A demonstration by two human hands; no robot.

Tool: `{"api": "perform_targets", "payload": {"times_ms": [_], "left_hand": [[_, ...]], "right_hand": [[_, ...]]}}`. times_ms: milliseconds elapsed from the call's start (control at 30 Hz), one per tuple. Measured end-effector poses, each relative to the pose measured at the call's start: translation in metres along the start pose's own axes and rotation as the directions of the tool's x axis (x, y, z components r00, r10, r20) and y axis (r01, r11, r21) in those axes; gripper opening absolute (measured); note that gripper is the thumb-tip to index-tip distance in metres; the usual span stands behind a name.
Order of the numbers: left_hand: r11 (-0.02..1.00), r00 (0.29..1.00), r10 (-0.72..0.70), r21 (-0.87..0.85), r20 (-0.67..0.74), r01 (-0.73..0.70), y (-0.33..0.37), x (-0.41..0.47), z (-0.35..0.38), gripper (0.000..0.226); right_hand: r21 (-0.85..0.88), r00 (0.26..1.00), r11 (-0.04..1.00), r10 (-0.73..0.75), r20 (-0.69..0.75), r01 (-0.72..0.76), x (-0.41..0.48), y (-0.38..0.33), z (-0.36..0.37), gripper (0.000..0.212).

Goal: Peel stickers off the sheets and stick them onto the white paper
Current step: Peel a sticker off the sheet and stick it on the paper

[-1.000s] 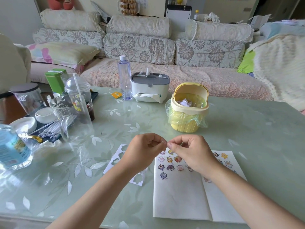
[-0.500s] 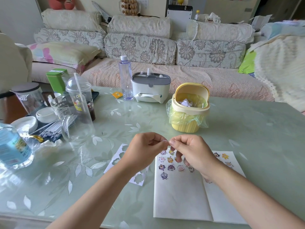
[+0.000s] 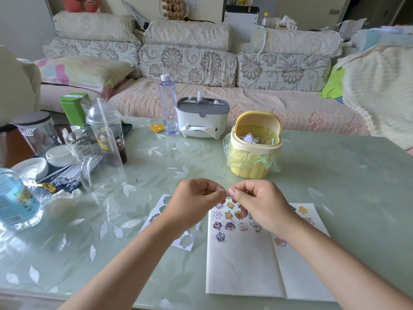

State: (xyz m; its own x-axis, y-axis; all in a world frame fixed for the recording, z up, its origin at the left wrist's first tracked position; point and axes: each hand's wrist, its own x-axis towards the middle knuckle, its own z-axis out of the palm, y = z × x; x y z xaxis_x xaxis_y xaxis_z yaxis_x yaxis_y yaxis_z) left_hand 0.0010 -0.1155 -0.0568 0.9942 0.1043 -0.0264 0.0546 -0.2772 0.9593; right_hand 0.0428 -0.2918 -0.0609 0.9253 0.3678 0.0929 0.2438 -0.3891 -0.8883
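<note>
The white paper [image 3: 243,267] lies open on the table in front of me, with several small cartoon stickers [image 3: 229,225] stuck along its upper part. A sticker sheet [image 3: 185,240] with cut-out holes lies to its left, partly under my left forearm. My left hand [image 3: 194,204] and my right hand [image 3: 259,203] are held together just above the paper's top edge. Both pinch a tiny pale sticker [image 3: 222,190] between their fingertips.
A yellow mini bin [image 3: 254,146] with a bag stands behind my hands. A grey-white box [image 3: 202,118] and a clear bottle [image 3: 168,106] are further back. Cups, a glass jug [image 3: 96,157], bowls and a blue bottle [image 3: 15,200] crowd the left side.
Both hands have stayed pinched together above the paper, shifting only slightly. The view has moved a little.
</note>
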Motion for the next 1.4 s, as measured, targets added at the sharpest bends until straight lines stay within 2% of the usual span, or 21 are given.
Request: {"api": "perform_targets", "payload": {"times_ms": [300, 533, 767, 933, 1000, 1067, 1100, 1167, 1233, 1300, 1400], "left_hand": [[1.0, 1.0, -0.016, 0.003, -0.017, 0.016, 0.001, -0.001, 0.001, 0.009], [1.0, 1.0, -0.011, -0.002, 0.0, 0.011, 0.0, -0.002, 0.002, 0.008], [1.0, 1.0, -0.003, 0.021, 0.002, 0.003, 0.0, -0.002, 0.004, 0.009], [0.998, 1.0, 0.008, 0.061, -0.006, -0.008, -0.003, -0.002, 0.007, 0.008], [0.997, 1.0, 0.014, 0.074, -0.011, -0.013, -0.003, 0.0, 0.007, 0.008], [0.993, 0.997, 0.064, 0.104, -0.047, -0.059, -0.005, -0.001, 0.009, 0.005], [0.978, 0.986, 0.129, 0.176, -0.104, -0.11, -0.006, -0.002, 0.01, 0.005], [0.877, 0.902, 0.356, 0.422, -0.245, -0.231, -0.009, -0.003, 0.013, 0.014], [0.76, 0.808, 0.518, 0.584, -0.279, -0.285, -0.008, -0.006, 0.015, 0.014], [0.761, 0.813, 0.518, 0.577, -0.265, -0.297, -0.005, -0.008, 0.018, 0.008], [0.851, 0.889, 0.376, 0.476, -0.262, -0.22, -0.003, -0.009, 0.022, 0.007]], "right_hand": [[-0.023, 0.999, 0.999, -0.032, -0.035, 0.031, -0.002, 0.0, 0.0, 0.012], [-0.06, 0.999, 0.997, -0.041, -0.02, 0.039, -0.003, -0.003, 0.0, 0.018], [-0.128, 0.996, 0.989, -0.082, -0.025, 0.078, -0.005, -0.003, 0.002, 0.024], [-0.245, 0.991, 0.963, -0.128, -0.05, 0.112, -0.008, -0.003, 0.002, 0.02], [-0.2, 0.992, 0.975, -0.113, -0.052, 0.101, -0.007, -0.004, 0.002, 0.02], [-0.114, 0.995, 0.991, -0.077, -0.067, 0.07, -0.007, -0.005, 0.002, 0.021], [-0.083, 0.995, 0.995, -0.058, -0.084, 0.051, -0.007, -0.006, 0.002, 0.021], [-0.03, 0.992, 0.999, -0.015, -0.126, 0.011, -0.006, -0.006, 0.003, 0.022], [0.031, 0.985, 0.999, 0.021, -0.17, -0.016, -0.006, -0.007, 0.003, 0.023], [0.049, 0.98, 0.999, 0.024, -0.2, -0.015, -0.006, -0.009, 0.003, 0.02], [-0.01, 0.977, 1.0, -0.007, -0.214, 0.005, -0.006, -0.007, 0.004, 0.017]]}}
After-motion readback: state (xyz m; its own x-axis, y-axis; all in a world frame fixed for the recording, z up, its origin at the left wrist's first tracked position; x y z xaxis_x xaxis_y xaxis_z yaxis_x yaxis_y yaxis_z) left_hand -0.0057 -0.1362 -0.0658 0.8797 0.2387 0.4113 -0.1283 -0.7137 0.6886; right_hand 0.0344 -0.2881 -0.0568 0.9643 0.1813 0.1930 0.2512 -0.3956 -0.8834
